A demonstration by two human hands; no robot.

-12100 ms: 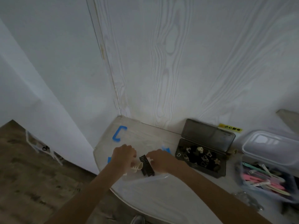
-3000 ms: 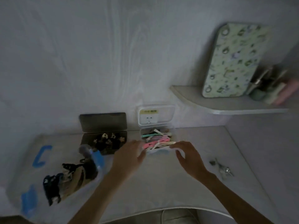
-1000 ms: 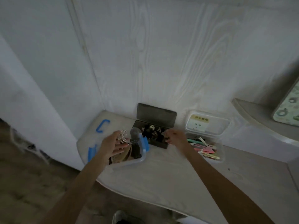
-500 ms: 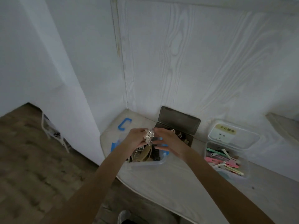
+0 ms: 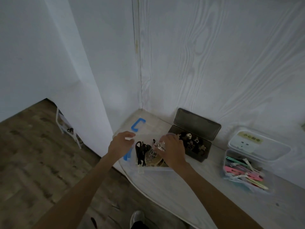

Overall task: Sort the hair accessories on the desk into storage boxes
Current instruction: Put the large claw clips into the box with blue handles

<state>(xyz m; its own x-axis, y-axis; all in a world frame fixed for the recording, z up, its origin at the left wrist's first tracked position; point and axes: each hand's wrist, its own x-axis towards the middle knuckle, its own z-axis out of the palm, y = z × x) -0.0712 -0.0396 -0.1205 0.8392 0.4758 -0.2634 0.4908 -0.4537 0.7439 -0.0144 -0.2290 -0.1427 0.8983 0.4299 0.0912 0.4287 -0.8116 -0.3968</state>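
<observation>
Clear clip [image 5: 159, 145] pinched by right hand [image 5: 171, 150]; left hand [image 5: 121, 143] relaxed, empty.

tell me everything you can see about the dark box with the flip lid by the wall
The dark translucent plastic box is shallow and rectangular. Its hinged lid stands open, leaning back towards the white wood-grain wall. It sits on the pale desk and holds small black and cream claw clips. The right hand overlaps its left end; contact is unclear.
</observation>
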